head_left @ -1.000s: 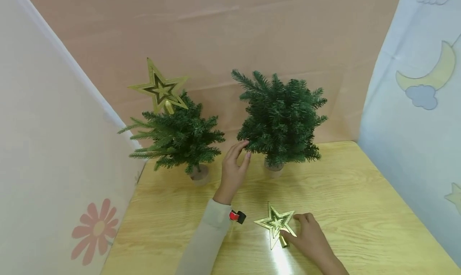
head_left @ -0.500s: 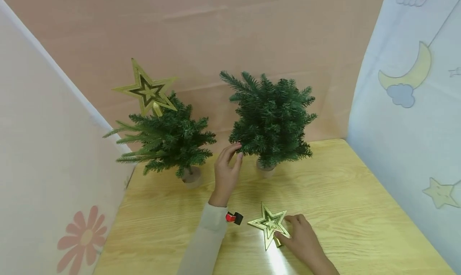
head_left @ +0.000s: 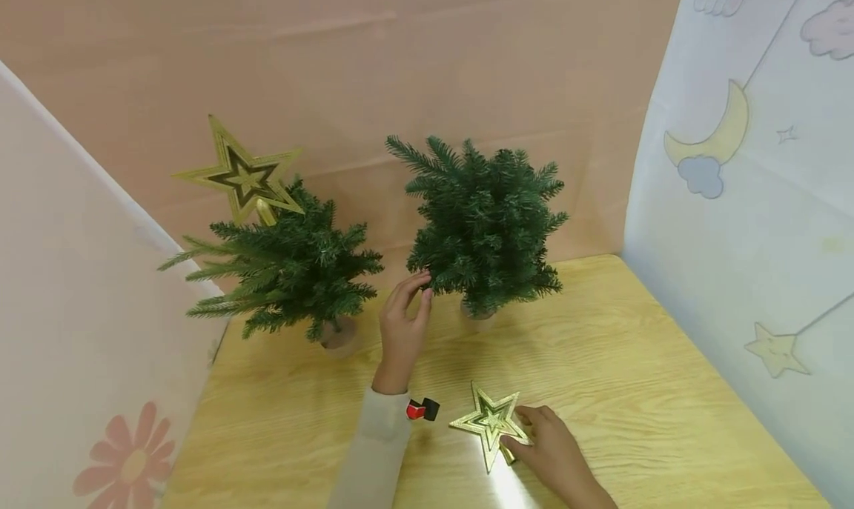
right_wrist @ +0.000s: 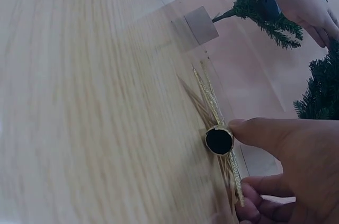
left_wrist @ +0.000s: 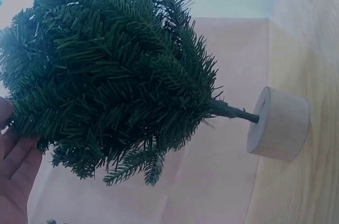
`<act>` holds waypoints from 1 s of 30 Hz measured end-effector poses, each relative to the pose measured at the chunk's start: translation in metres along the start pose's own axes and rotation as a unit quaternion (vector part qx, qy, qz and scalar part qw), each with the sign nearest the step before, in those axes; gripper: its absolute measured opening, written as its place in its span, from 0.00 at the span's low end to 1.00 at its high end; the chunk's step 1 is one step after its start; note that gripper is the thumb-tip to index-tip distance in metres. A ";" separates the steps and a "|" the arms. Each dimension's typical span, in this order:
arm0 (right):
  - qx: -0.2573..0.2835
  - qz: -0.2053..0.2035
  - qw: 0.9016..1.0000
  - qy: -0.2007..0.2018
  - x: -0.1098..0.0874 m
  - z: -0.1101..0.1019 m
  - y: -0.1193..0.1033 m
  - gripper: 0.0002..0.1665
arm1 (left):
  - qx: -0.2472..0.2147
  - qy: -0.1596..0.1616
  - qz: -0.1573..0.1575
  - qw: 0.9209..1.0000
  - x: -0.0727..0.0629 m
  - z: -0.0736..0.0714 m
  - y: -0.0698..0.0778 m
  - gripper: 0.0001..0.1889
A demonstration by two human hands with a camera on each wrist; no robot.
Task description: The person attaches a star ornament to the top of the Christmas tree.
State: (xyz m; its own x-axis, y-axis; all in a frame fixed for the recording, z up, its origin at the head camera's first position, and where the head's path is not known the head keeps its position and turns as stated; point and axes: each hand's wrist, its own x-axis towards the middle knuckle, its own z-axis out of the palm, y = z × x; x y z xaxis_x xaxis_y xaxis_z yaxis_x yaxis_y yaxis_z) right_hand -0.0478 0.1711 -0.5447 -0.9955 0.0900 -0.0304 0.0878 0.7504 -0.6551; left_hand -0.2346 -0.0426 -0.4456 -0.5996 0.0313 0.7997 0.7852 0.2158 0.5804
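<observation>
A gold star tree topper (head_left: 491,420) lies near the table's front, its tube toward me. My right hand (head_left: 551,450) holds it, the thumb by the tube and the fingers at one point of the star. In the right wrist view the star (right_wrist: 212,97) appears edge-on, the dark hollow end of its tube facing the camera. My left hand (head_left: 402,333) pinches branch tips at the left side of the right-hand green artificial Christmas tree (head_left: 487,227). The left wrist view has this tree (left_wrist: 116,75) on a round wooden base (left_wrist: 283,123), with my fingertips partly behind needles.
A second small tree (head_left: 293,264) stands at the left and carries another gold star (head_left: 245,177), which leans left. Behind the wooden table (head_left: 620,376) hangs a plain pinkish-brown cloth (head_left: 320,72). Printed cloths (head_left: 700,272) flank both sides.
The head view has swung to the right, so the whole scene sits further left in it. Both hands keep their places at the tree and the star.
</observation>
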 end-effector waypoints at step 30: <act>0.026 -0.010 0.999 -0.044 0.000 -0.006 0.003 0.32 | 0.000 0.044 0.021 0.999 -0.009 0.001 0.001 0.14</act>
State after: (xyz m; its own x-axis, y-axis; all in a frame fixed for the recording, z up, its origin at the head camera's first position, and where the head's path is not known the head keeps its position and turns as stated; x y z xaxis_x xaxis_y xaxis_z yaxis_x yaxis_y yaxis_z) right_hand -0.0479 0.1768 -0.5420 -0.9964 0.0159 -0.0827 0.0691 0.7160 -0.6947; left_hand -0.2283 -0.0415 -0.4523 -0.5499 -0.0462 0.8340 0.8098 0.2152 0.5459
